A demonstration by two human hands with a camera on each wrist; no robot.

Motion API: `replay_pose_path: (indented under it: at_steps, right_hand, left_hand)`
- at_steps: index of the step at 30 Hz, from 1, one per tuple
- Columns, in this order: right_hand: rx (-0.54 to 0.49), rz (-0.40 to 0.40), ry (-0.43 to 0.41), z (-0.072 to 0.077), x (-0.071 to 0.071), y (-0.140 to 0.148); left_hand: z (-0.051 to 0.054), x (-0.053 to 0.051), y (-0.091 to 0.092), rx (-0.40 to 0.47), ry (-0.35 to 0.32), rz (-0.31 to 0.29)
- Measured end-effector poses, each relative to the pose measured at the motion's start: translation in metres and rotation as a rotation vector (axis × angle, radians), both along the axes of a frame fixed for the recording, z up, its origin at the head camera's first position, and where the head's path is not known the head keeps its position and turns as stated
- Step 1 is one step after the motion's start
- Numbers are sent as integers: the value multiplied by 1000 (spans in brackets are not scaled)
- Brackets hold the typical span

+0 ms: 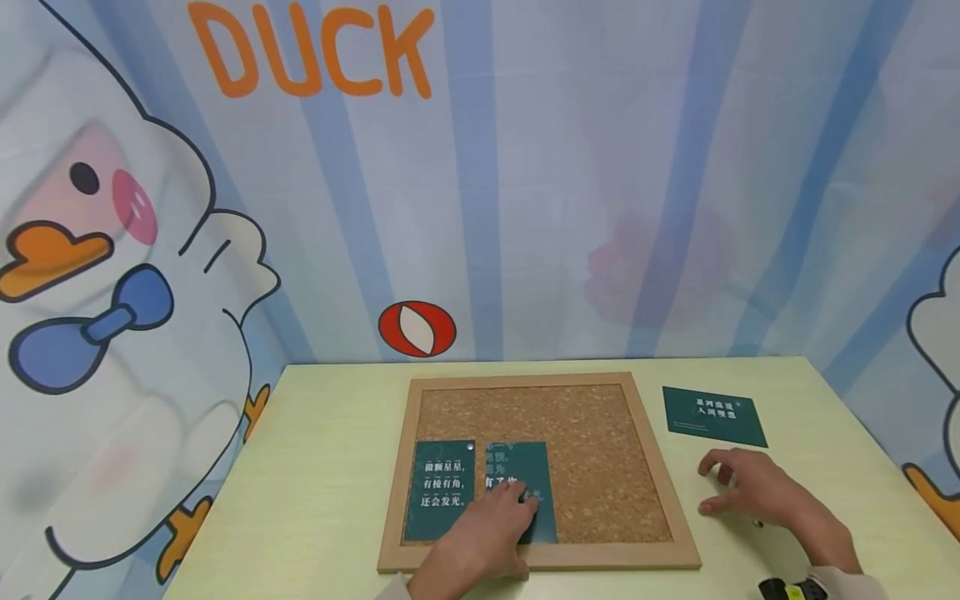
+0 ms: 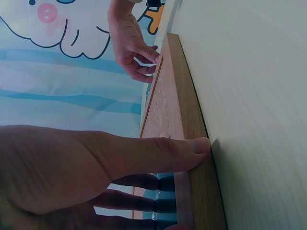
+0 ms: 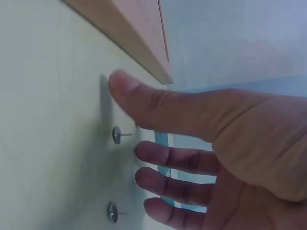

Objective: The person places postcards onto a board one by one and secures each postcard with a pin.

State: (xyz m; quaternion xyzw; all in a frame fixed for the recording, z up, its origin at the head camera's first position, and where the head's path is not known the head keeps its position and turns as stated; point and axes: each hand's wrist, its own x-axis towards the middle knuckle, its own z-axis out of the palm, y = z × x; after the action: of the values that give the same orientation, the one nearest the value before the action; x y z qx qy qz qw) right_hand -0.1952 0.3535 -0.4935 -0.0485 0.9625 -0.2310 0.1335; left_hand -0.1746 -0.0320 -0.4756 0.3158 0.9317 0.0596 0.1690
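A wood-framed cork board (image 1: 600, 467) lies on the table with two dark green cards bearing white characters. The left card (image 1: 420, 483) has a small round silver spot, likely a tack head, at its upper right corner. On the second card (image 1: 543, 508) rest the fingers of my left hand (image 1: 483, 525), covering part of its text. Its thumb (image 2: 192, 148) presses the frame's front edge. My right hand (image 1: 765, 492) hovers above the table right of the board, fingers apart and holding nothing. Near its fingertips sit a silver thumbtack (image 3: 116, 135) and another thumbtack (image 3: 112, 212), pins exposed.
A third green card (image 1: 712, 417) lies on the table (image 1: 337, 417) behind my right hand. A printed duck curtain (image 1: 525, 167) hangs around the table's back and sides. A dark wristband (image 1: 791, 589) circles my right wrist.
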Motion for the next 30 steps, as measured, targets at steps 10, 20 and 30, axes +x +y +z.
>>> replay_pose_path:
  at_steps: [10, 20, 30]
  right_hand:
    - [-99, 30, 59, -4, 8, 6]
    - [-59, 13, 37, -5, 8, 9]
    - [-58, 0, 4, -3, 13, 13]
  left_hand:
    - [1, 2, -1, 15, -2, -4]
    - [2, 3, -2, 20, 2, 7]
    - [2, 2, -1, 21, -1, 14]
